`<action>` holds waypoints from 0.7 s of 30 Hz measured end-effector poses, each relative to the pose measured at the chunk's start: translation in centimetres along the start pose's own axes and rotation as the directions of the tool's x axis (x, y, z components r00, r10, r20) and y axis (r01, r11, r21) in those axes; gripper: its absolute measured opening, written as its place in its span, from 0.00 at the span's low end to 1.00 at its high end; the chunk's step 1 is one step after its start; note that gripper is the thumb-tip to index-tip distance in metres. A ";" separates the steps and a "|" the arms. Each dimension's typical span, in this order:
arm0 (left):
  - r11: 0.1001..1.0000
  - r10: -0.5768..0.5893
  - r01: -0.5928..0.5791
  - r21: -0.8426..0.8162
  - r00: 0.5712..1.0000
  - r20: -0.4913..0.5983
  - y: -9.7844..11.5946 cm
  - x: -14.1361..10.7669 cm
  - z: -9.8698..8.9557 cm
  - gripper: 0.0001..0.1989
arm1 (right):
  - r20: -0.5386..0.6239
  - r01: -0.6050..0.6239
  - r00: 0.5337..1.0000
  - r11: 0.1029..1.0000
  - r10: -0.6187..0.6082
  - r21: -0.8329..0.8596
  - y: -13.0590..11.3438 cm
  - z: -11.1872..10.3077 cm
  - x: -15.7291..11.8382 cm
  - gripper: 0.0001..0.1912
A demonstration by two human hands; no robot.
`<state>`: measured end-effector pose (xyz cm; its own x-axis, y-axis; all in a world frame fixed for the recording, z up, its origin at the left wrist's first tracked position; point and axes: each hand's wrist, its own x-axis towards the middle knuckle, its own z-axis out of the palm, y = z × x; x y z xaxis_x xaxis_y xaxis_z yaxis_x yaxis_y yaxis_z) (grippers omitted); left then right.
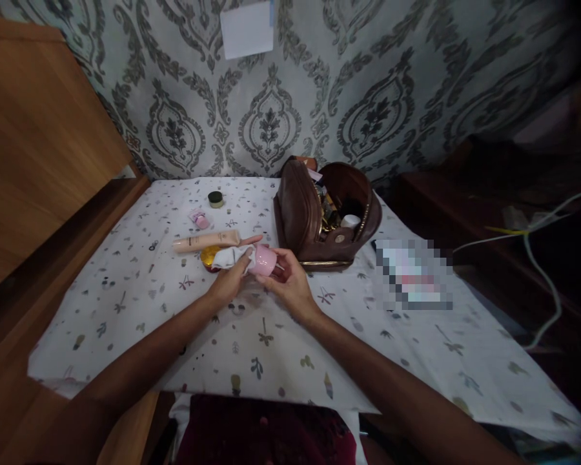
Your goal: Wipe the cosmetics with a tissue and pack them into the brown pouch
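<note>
Near the middle of the patterned table, my right hand (pixel 293 284) has its fingers wrapped round a pink container (pixel 265 259). A thin pale tip sticks out between those fingers. My left hand (pixel 232 278) holds a white cloth (pixel 230 257) against the container's left side, with one finger stretched out behind. Just left of the cloth lies a round gold item (pixel 210 258), partly covered by it. A beige tube (pixel 206 241) lies behind the gold item. Farther back are a small pink item (pixel 201 220) and a small dark-lidded jar (pixel 215 199).
An open brown bag (pixel 300 213) full of small items stands right of my hands. A blurred flat object (pixel 414 271) lies farther right. Pale cables (pixel 552 278) hang beyond the table (pixel 271 361). Wooden furniture (pixel 43 142) stands at the left, a patterned wall behind.
</note>
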<state>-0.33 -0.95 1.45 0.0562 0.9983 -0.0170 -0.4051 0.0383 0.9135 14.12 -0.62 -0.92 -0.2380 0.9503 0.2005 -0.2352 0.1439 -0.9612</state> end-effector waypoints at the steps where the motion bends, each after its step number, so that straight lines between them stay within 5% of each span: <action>1: 1.000 0.002 -0.002 0.004 1.000 0.006 -0.1 0.0 -0.1 0.20 | 0.000 0.008 1.000 1.000 -0.008 -0.010 -0.1 0.0 0.0 0.37; 7: 1.000 -0.011 0.010 -0.009 0.999 -0.051 -0.2 0.4 -0.2 0.27 | 0.052 0.105 0.994 0.991 -0.101 -0.081 -0.8 0.2 -0.7 0.34; 13: 0.998 0.052 -0.044 0.041 0.975 -0.216 -0.3 -0.2 0.0 0.19 | 0.040 0.244 0.970 0.954 -0.241 -0.172 -1.6 0.4 -1.1 0.31; 17: 0.983 0.120 -0.089 0.163 0.974 -0.193 -0.8 -0.6 -0.1 0.15 | -0.010 0.313 0.946 0.919 -0.324 -0.239 -3.7 -0.4 -0.9 0.31; 21: 0.975 -0.020 0.040 0.218 0.995 -0.094 -0.8 -1.3 0.6 0.17 | -0.080 0.345 0.918 0.882 -0.389 -0.320 -7.7 -2.8 -0.2 0.32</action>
<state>0.50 -2.29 0.96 -0.0215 0.9971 -0.0732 -0.1937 0.0677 0.9787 18.62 -1.12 5.90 -0.0513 0.8386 0.5423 0.0119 0.5435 -0.8393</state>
